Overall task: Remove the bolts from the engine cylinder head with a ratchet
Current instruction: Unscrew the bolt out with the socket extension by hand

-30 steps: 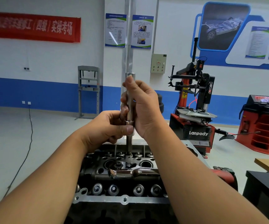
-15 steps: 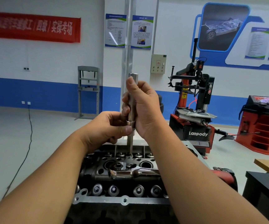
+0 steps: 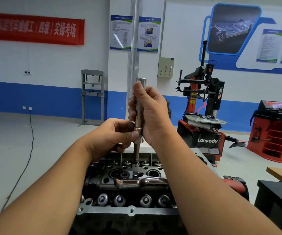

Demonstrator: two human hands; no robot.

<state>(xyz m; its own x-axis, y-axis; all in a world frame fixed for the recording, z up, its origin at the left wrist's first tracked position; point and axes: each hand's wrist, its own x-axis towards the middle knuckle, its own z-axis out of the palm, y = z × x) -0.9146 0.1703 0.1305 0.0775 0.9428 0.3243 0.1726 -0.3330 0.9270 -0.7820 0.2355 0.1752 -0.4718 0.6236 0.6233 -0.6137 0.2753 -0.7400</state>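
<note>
Both hands grip one bolt: right hand (image 3: 151, 114) wraps the socket (image 3: 139, 109), left hand (image 3: 114, 134) pinches its base, above the head (image 3: 128, 211) (ratchet (image 3: 136, 181) idle there); other bolts' state unclear.

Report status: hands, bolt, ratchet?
Right hand grips socket upright; left hand pinches its lower end. Bolt partly raised from head. Ratchet idle on head.

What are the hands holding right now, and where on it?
Right hand grips the upright socket extension mid-shaft; left hand pinches its lower collar. The ratchet lies unheld on the cylinder head.
</note>
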